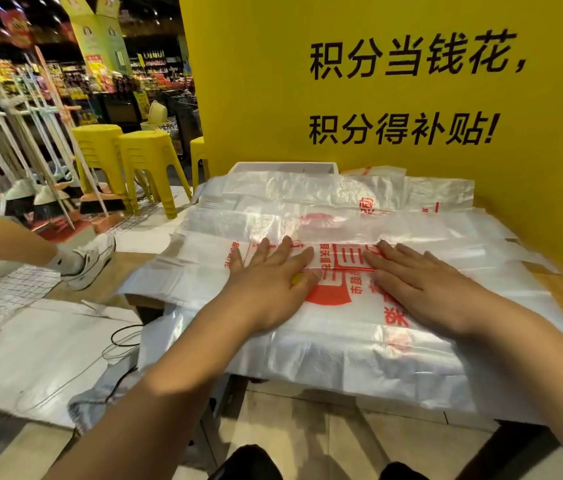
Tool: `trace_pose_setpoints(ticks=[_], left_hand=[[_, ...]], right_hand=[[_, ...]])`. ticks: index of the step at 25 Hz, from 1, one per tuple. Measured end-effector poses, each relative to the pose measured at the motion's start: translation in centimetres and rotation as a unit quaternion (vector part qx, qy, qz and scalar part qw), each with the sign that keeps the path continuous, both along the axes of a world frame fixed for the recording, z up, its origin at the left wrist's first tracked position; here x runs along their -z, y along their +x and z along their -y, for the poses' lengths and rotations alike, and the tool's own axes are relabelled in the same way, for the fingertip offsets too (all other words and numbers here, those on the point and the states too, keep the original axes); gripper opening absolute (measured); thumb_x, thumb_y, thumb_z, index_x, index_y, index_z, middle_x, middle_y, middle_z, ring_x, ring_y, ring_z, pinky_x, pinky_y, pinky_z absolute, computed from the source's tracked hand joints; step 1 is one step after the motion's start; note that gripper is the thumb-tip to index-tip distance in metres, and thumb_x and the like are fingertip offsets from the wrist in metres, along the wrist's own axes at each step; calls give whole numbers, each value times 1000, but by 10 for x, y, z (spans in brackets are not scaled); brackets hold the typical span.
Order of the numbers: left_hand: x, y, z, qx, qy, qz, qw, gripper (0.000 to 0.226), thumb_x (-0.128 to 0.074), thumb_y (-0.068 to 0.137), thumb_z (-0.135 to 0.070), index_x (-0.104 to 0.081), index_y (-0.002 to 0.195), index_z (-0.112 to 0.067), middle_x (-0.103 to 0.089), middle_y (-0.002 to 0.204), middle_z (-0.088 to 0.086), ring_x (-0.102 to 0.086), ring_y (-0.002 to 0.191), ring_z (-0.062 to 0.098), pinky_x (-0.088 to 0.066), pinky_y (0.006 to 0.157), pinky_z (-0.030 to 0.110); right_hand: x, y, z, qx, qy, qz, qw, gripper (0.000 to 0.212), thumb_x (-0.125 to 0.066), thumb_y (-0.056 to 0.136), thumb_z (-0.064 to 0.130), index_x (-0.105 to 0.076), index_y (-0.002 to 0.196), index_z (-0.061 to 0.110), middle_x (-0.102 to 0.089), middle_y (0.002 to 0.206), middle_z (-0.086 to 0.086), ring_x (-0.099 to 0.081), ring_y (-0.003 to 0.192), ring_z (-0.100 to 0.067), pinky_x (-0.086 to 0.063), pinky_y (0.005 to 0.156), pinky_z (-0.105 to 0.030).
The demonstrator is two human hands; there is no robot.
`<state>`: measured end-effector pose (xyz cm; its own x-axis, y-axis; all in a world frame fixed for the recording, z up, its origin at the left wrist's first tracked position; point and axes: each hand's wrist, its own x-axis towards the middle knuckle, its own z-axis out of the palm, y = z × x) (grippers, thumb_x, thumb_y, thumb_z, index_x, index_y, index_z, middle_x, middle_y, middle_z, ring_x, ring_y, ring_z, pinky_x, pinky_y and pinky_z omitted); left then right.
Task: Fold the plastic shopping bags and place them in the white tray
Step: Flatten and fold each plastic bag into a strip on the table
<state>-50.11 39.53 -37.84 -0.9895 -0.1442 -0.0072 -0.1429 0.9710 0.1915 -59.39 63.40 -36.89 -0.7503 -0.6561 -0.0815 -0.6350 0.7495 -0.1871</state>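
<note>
Left hand [269, 289] and right hand [422, 289] press flat on crinkly translucent plastic bag [342, 341]

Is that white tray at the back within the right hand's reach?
Probably yes: the right hand lies flat on the plastic bags, and only those bags lie between it and the white tray, whose front edge they overlap.
</note>
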Motion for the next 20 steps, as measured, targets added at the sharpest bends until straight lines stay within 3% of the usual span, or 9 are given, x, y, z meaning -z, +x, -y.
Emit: trace_pose_setpoints(ticks=[2, 5, 8, 12, 14, 17, 20], left_hand=[[0, 0, -1, -9, -2, 1, 1000, 58, -11, 97, -70, -7, 153, -54, 8, 166, -11, 14, 153, 20, 17, 118, 57], [1, 0, -1, -14, 5, -8, 1000, 59, -13, 97, -71, -10, 153, -54, 3, 167, -9, 10, 154, 21, 18, 118, 57], [0, 2, -3, -5, 3, -85, 996, 62, -25, 96, -70, -24, 153, -45, -26, 163, -8, -14, 151, 19, 18, 117, 56], [-8, 3, -10, 39, -25, -177, 983, 46, -36, 100, -57, -48, 140, -39, -58, 131, -10, -45, 130, 14, 11, 121, 50], [-11, 5, -13, 49, -41, -210, 976, 32, -36, 104, -46, -58, 126, -36, -62, 118, -11, -53, 121, 14, 4, 122, 44], [-20, 5, -12, 46, -47, -251, 966, 25, -36, 106, -34, -60, 112, -33, -64, 103, -10, -58, 109, 16, -7, 120, 39], [-34, 0, -3, 36, 5, -268, 963, 25, -37, 107, -35, -60, 113, -31, -64, 104, -9, -56, 108, 16, -16, 115, 39]], right_hand=[[0, -4, -6, 16, -5, 9, 1000, 87, 11, 74, 81, 1, 154, 48, 8, 164, 14, 8, 152, -8, 4, 123, -35], [2, -5, -11, 43, -14, -3, 999, 80, -1, 80, 77, -7, 154, 49, 1, 166, 11, 2, 153, -10, 2, 123, -37], [-2, -3, -11, 59, -29, -71, 995, 71, -19, 90, 74, -25, 153, 42, -27, 161, 10, -18, 150, -13, -6, 123, -43], [-12, 4, -6, 34, -3, -179, 983, 58, -30, 96, 66, -39, 146, 39, -55, 136, 10, -46, 133, -15, -17, 120, -43], [-14, 7, -4, 13, -12, -219, 976, 43, -31, 100, 54, -51, 135, 38, -62, 124, 10, -56, 121, -17, -25, 113, -40], [-18, 7, -6, 3, -63, -274, 960, 27, -44, 98, 47, -58, 117, 34, -67, 102, 8, -64, 100, -22, -36, 101, -41], [-28, 4, -4, 14, -116, -281, 952, 22, -41, 101, 42, -57, 114, 33, -69, 103, 8, -63, 102, -22, -38, 100, -43]])
